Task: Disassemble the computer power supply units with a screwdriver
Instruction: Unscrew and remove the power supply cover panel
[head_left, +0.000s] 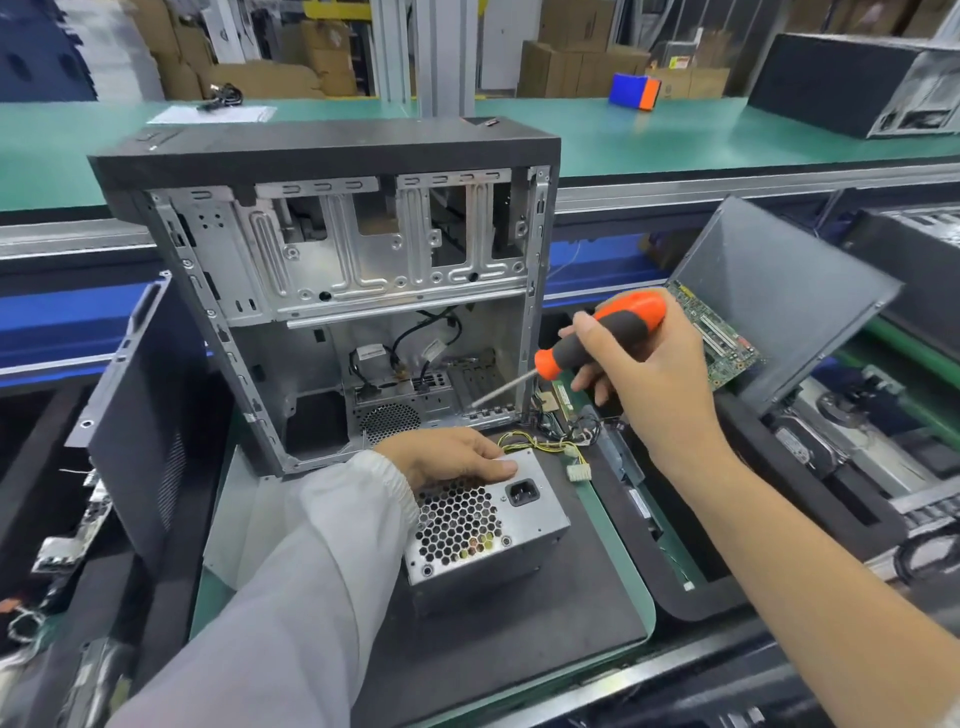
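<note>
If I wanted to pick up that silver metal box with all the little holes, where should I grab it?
Probably hold the metal box by its two plain long sides, coming from above. The left hand already rests on its top. The holed face and the plug socket point toward the camera, and wires trail from the back, so avoid those ends.

Left arm in a white sleeve (311, 561) with elastic cuff; right forearm (779, 545) bare.

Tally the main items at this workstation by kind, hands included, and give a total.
Hands: 2, left hand and right hand
Screwdrivers: 1, screwdriver
Power supply units: 1, power supply
Open computer cases: 1, computer case
Circuit boards: 1, circuit board
Total: 6
</note>
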